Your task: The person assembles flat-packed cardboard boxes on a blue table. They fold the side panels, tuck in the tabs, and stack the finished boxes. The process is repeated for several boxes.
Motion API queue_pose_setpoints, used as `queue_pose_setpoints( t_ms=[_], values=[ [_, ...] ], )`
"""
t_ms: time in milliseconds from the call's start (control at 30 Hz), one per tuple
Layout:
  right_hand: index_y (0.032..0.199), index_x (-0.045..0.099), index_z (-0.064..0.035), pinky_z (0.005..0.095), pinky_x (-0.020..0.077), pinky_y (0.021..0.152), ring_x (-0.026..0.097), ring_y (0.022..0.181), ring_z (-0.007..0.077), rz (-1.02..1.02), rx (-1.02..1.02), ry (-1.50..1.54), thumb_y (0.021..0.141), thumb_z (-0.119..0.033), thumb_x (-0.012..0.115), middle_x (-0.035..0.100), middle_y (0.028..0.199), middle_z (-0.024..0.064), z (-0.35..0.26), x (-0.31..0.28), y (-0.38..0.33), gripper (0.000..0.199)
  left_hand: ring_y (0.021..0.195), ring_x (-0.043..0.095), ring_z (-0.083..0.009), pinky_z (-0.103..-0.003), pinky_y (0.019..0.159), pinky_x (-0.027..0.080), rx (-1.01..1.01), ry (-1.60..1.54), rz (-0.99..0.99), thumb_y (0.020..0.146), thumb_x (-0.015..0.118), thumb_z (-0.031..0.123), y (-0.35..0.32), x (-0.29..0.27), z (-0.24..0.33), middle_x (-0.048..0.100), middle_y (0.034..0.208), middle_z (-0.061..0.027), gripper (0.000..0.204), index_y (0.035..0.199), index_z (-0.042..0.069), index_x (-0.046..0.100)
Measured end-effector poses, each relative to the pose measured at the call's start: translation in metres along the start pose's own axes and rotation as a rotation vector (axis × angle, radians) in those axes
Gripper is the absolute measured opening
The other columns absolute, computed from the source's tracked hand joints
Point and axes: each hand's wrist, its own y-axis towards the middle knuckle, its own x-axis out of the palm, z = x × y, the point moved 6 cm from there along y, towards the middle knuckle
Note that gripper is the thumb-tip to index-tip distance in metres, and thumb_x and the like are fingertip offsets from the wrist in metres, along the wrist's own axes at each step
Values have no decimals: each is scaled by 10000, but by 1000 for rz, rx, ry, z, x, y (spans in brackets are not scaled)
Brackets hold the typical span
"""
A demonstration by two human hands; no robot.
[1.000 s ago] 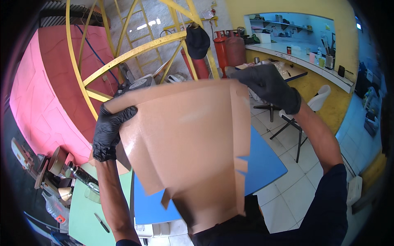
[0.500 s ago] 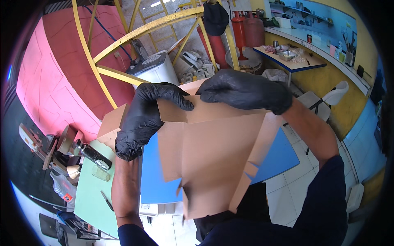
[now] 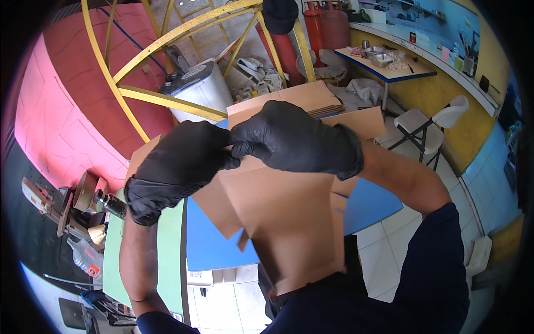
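Both my hands wear black gloves and meet at the top left of a partly folded brown cardboard box point(image 3: 283, 217). My left hand point(image 3: 181, 164) grips its corner flap with closed fingers. Right beside it, my right hand point(image 3: 292, 136) pinches the upper edge, its fingertips touching the left glove. The box's floor faces me, tilted, with its lower end close to my body and its side flaps partly raised. Behind my right hand lies a stack of flat cardboard blanks point(image 3: 286, 99). A piece of brown cardboard point(image 3: 143, 154) shows behind my left hand, mostly hidden.
Under the box is a blue table point(image 3: 375, 209), and a green table point(image 3: 169, 256) adjoins it on the left. A dark bottle point(image 3: 111, 204) and a clear plastic jug point(image 3: 86, 256) stand far left. Yellow metal framing point(image 3: 167, 103) rises ahead; a folding chair point(image 3: 425, 128) stands right.
My right hand has moved left along the upper edge to meet my left hand at the corner. The box has tilted and its right flap now sticks out. The view has shifted slightly.
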Motion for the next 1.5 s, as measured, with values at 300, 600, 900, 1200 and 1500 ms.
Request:
queue_pose_setpoints(
  t_ms=[300,600,900,1200,1500],
  values=[
    [1083,748,34,382,534,745,708,767,340,-180,127,108,878,-56,750,732,922,238,13,-16,-13,224,850,700,-291,-367,809,534,-175,-10,-136,812,863,284,-4,-9,-15,722,952,-191,387,990,-45,763],
    [1098,742,37,397,542,772,712,818,311,-364,424,98,826,-109,797,740,984,221,42,-32,-34,313,930,687,-199,-324,844,528,-380,-135,-45,789,914,242,-14,-15,-38,711,985,-122,415,1057,-13,725],
    [1161,727,63,366,574,799,742,894,255,-353,374,138,816,-152,855,769,1017,193,53,-45,-46,427,805,682,-225,-347,791,528,-284,-139,-31,826,880,262,-21,-17,-56,736,873,-155,389,1027,-49,759],
    [1570,438,-69,318,552,975,607,1302,219,176,401,225,901,-260,826,530,1533,158,97,-116,-67,797,1008,654,-194,-343,893,516,-405,-400,264,930,780,281,-54,-27,-194,689,1094,-89,392,1199,7,699],
    [1489,551,-104,430,348,1211,469,1454,240,50,684,251,937,-228,770,538,1548,86,98,-27,-257,607,910,578,-131,-301,887,486,-607,-756,430,1031,667,276,-233,194,-347,662,976,-18,280,1093,6,706]
  ],
)
